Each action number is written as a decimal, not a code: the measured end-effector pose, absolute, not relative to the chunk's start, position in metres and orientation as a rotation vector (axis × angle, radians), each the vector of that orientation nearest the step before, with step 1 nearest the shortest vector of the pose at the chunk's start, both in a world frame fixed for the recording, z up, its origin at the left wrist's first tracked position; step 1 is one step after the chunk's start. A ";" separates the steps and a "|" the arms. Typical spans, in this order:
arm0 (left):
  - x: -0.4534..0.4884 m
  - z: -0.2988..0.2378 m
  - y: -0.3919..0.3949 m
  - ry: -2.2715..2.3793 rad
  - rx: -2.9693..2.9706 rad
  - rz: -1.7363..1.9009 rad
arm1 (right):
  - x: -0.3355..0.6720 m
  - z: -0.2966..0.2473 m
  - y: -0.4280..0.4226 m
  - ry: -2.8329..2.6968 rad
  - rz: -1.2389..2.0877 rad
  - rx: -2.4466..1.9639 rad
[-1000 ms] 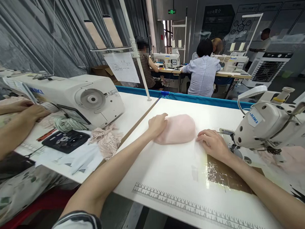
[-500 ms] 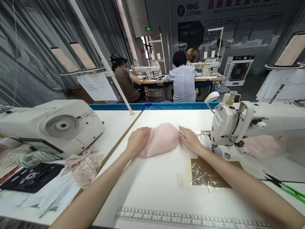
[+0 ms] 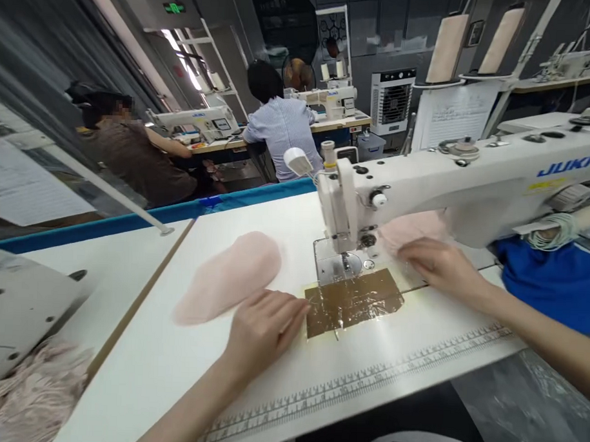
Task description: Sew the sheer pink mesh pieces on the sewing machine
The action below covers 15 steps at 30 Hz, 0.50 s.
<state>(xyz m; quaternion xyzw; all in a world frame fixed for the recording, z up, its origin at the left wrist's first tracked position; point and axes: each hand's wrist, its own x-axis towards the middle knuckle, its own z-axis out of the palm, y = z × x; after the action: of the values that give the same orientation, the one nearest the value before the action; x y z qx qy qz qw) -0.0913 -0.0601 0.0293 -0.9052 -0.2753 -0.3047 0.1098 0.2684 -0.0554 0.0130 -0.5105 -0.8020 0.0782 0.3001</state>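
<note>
A pale pink fabric piece (image 3: 230,277), rounded at one end, lies on the white table left of the sewing machine (image 3: 344,210). My left hand (image 3: 267,320) rests on the tabletop beside its lower edge, fingers loosely bent and no cloth visible in them. To the right of the needle, my right hand (image 3: 436,264) reaches beneath the machine arm. Its fingers and thumb are closed at the edge of more pink fabric (image 3: 413,225), which lies partly hidden behind the hand and under the arm.
Brown taped sheet (image 3: 355,304) sits before the needle plate; a printed ruler (image 3: 347,384) runs along the front edge. Blue cloth (image 3: 554,281) and a pale green cord coil (image 3: 553,231) are at right. Another machine (image 3: 25,308) stands left. Two people sit at machines beyond.
My view has swung right. Both hands have left the pink piece on the table; my right hand has moved right to the pink fabric under the machine arm.
</note>
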 end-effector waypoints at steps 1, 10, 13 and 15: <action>-0.072 0.026 -0.064 -0.739 -2.724 -0.891 | 0.284 0.015 -0.047 -2.091 0.158 -1.426; 0.065 0.011 -0.049 -0.502 -2.964 -0.822 | 0.322 0.019 0.009 -2.041 0.059 -1.900; 0.090 0.012 -0.033 -0.579 -2.999 -0.806 | 0.324 0.021 0.007 -2.031 0.027 -1.990; 0.104 0.012 -0.022 -0.661 -2.995 -0.818 | 0.323 0.025 0.004 -2.029 -0.020 -2.017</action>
<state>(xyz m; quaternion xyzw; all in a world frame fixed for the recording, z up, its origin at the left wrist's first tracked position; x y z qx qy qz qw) 0.1041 -0.0215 0.0115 -0.9434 -0.2081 -0.2577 -0.0162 0.3232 0.0043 0.0249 -0.6980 -0.7023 -0.0070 0.1400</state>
